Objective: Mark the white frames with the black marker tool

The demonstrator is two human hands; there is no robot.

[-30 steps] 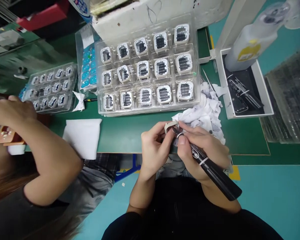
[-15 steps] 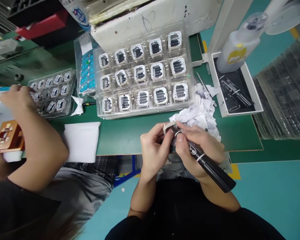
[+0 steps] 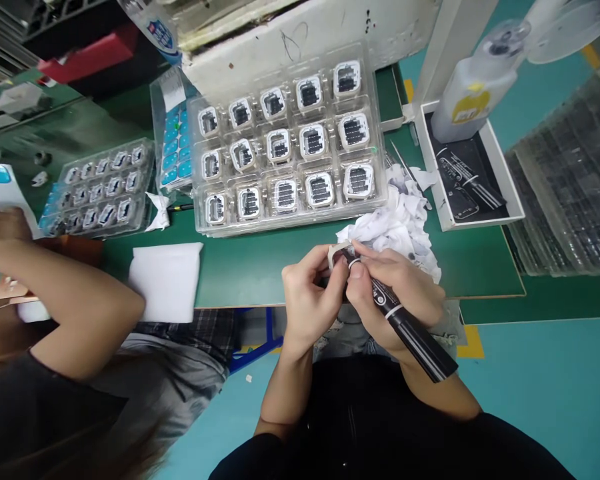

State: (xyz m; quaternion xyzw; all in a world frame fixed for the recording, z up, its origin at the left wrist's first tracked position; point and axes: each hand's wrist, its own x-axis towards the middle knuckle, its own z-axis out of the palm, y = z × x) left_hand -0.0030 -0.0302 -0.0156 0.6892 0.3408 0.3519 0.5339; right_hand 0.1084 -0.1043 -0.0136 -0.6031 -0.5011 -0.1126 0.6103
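My left hand [image 3: 307,293] pinches a small white square part [image 3: 336,254] at the near edge of the green mat. My right hand [image 3: 397,293] grips a thick black marker [image 3: 413,330] like a pen, its tip touching the part. Both hands meet just in front of a heap of crumpled white wipes [image 3: 397,227]. Beyond them stands a clear plastic tray [image 3: 287,150] with three rows of the same white-framed parts.
A co-worker's arm [image 3: 75,293] reaches in at the left near a smaller tray [image 3: 97,193] and a folded white cloth [image 3: 165,280]. A white box [image 3: 473,173] with a bottle [image 3: 473,90] sits at the right, beside stacked clear trays [image 3: 570,193].
My hands stay together on the part, and the marker's rear end has swung slightly nearer. The co-worker's hand has drawn back from the small tray toward the left edge.
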